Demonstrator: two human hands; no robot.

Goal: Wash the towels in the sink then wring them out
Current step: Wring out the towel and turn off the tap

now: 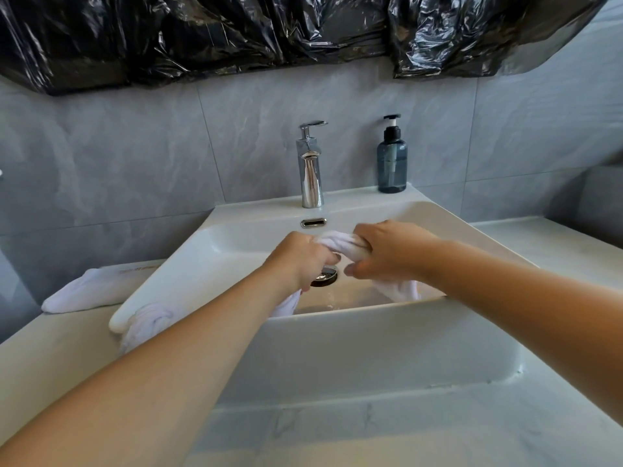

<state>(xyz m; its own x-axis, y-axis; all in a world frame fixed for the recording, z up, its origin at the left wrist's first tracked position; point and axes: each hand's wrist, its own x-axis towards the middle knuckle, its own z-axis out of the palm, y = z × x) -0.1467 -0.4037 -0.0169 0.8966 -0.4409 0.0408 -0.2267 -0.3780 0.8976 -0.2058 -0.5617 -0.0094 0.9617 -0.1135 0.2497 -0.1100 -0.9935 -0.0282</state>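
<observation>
Nearest, pale marbled counter (371,429) under both bare forearms. Then white sink (387,345), front wall facing the camera. On sink's left rim, a twisted white towel (151,320), draped over the corner. Over the basin, left hand (300,259) and right hand (387,252), both curled tight round a white wet towel (340,242), twisted into a rope between them; loose ends hanging below each fist, left end at the front wall, right end down into the basin. Just beneath the hands, chrome drain (325,276), partly hidden. Further left, on the counter beside the sink, a folded towel (91,289), lying flat. Behind the hands, overflow slot (313,223). On the back ledge, chrome tap (312,166) upright, dark soap bottle (392,156) to its right. Beyond, grey tiles (135,163); above, crumpled black plastic (236,32) across the top.
</observation>
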